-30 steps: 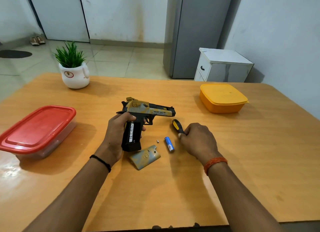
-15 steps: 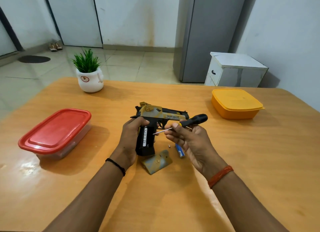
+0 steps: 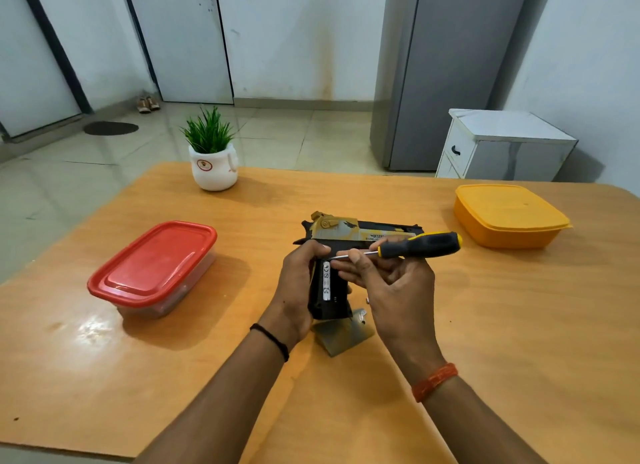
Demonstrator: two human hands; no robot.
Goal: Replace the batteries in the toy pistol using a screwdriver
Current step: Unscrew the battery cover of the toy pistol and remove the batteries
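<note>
Toy pistol [image 3: 349,235] sits in my left hand [image 3: 299,283], lifted just above the middle of the desk [image 3: 502,325], barrel pointing right and grip hanging down toward me. My left fingers are wrapped closed around the back of the grip, whose open side shows a battery [image 3: 326,280] standing lengthwise in its bay. My right hand [image 3: 391,287] pinches the screwdriver [image 3: 405,249] by its metal shaft, fingers closed on it, handle sticking out to the right. The tool's long axis runs almost level, left to right, so it lies across the battery's upright axis, and the tip ends just above the battery's top end, close to my left thumb. I judge the next move is prying that cell out; the tip must drop slightly and catch the upper end. The removed cover [image 3: 341,337] lies on the desk below the grip.
</note>
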